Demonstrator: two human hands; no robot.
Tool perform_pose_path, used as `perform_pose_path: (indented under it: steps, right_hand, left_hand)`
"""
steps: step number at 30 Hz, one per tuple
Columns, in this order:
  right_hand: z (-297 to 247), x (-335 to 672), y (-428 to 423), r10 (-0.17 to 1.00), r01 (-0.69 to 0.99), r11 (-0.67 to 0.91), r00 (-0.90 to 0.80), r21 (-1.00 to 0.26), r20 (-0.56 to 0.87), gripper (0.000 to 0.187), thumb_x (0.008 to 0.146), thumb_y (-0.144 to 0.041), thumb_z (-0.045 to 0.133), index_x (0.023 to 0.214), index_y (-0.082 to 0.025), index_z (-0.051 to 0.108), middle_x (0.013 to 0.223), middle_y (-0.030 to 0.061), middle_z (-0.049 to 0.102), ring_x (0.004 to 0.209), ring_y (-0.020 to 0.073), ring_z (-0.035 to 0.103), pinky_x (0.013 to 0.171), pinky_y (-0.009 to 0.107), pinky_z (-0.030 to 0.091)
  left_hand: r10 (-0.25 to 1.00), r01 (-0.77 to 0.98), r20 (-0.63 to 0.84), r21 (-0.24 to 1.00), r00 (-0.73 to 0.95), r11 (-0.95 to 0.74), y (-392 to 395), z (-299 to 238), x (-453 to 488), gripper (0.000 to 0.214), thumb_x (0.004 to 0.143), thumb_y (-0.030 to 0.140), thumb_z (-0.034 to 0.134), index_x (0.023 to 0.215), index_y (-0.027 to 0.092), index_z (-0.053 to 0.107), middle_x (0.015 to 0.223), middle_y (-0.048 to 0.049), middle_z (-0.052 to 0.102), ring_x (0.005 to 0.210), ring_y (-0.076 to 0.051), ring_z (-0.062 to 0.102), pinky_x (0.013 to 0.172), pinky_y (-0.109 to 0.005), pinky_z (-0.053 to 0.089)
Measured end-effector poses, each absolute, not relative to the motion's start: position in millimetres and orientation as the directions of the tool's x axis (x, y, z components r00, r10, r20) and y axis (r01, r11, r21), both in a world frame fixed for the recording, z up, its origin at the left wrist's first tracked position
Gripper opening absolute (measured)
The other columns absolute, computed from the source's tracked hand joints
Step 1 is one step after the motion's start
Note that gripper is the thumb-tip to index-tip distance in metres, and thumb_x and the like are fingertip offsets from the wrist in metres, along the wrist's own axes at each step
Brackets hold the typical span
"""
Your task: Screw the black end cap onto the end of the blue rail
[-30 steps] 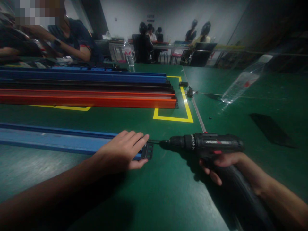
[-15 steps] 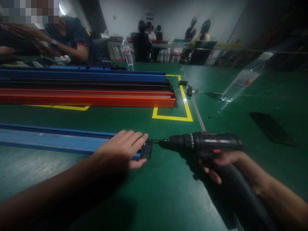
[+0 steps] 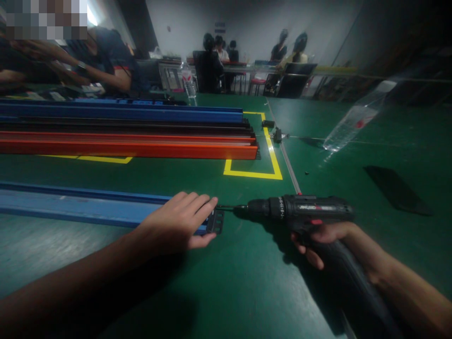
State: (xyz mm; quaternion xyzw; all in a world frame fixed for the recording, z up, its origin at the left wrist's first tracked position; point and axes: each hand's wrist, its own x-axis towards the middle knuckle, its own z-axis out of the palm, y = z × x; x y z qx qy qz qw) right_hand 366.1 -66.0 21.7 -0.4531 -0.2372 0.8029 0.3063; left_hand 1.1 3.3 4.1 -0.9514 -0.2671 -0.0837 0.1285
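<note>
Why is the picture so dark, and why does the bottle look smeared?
Head view: dim light, darkest at the corners; the clear plastic bottle near the edge is stretched and blurry; the left hand and black cordless drill in the middle look sharp, with soft shadows beneath.

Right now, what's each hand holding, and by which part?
Right hand holds the drill by its handle. Left hand holds nothing: it lies flat on the end of the blue rail, fingers extended.

Single head-worn view, looking forward and down along the green worktable (image 3: 243, 292), near and just above the cordless drill (image 3: 303, 209)
</note>
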Motion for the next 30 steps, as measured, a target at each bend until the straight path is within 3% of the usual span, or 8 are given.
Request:
perform_pose_path:
  steps: [30]
  right_hand:
    - [20.1,367.0,-64.4,0.714,-0.201,-0.666,-0.452,-0.719,-0.535,0.035,0.071,-0.028,0.065,0.094,-0.005,0.077,0.084,0.0132,0.077,0.057,0.0128,0.067,0.06,0.023,0.052]
  left_hand:
    - [0.481,0.525,0.234,-0.19,0.845,-0.829,3.4,3.9,0.7,0.062,0.093,0.047,0.055,0.135,0.001,0.051,0.123,-0.0203,0.062,0.105,-0.032,0.059,0.083,-0.044,0.049]
